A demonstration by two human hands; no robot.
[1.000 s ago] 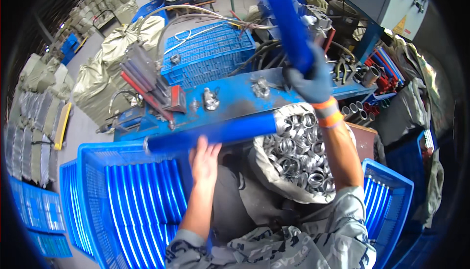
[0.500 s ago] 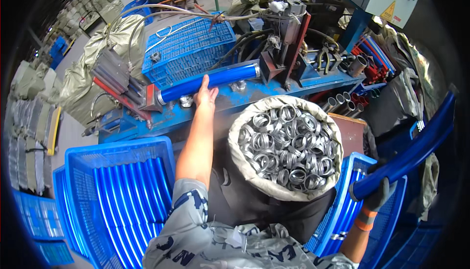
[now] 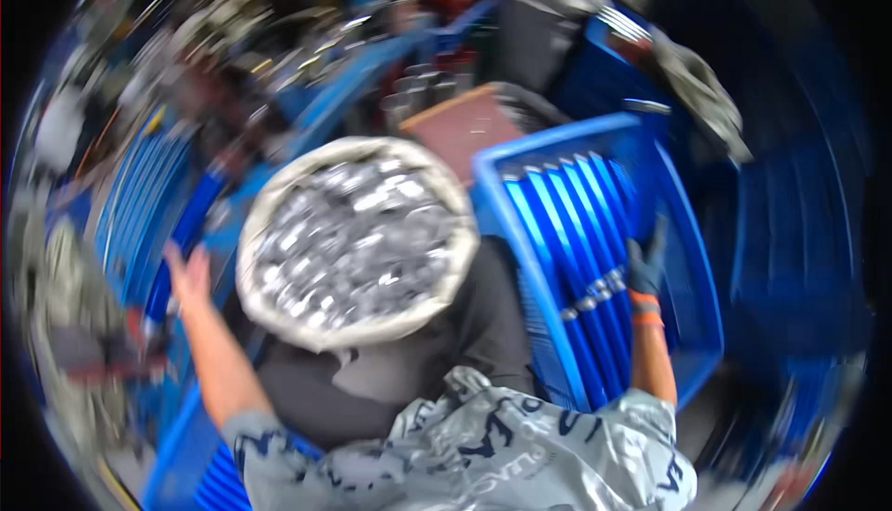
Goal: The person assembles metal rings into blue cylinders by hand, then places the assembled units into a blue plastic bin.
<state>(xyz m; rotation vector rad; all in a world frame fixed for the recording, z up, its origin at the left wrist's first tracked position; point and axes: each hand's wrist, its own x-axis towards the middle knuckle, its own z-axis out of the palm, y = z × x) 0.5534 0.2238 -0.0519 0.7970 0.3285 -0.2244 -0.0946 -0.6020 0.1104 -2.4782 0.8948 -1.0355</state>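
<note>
The picture is smeared by motion. My left hand (image 3: 190, 281) is bare, thumb and fingers apart, beside a blue tube (image 3: 198, 206) set in the bench machine; whether it touches the tube cannot be made out. On the right, my right hand (image 3: 646, 268), in a dark glove with an orange cuff, grips the lower part of another blue tube (image 3: 652, 172). That tube stands over the right side of a blue crate (image 3: 502, 197), where several shiny blue tubes (image 3: 571, 223) with metal-ringed ends lie in a row.
Between my arms sits a round pale cloth-rimmed container (image 3: 249, 265) full of metal rings (image 3: 358, 242). Behind it is a reddish-brown board (image 3: 465, 130). Another blue crate (image 3: 177, 460) with tubes is at lower left. The blue bench (image 3: 348, 93) runs along the left.
My view has swung to the right, shifting the bench and ring container leftward. The tube in my right hand has come from outside the right crate to over it.
</note>
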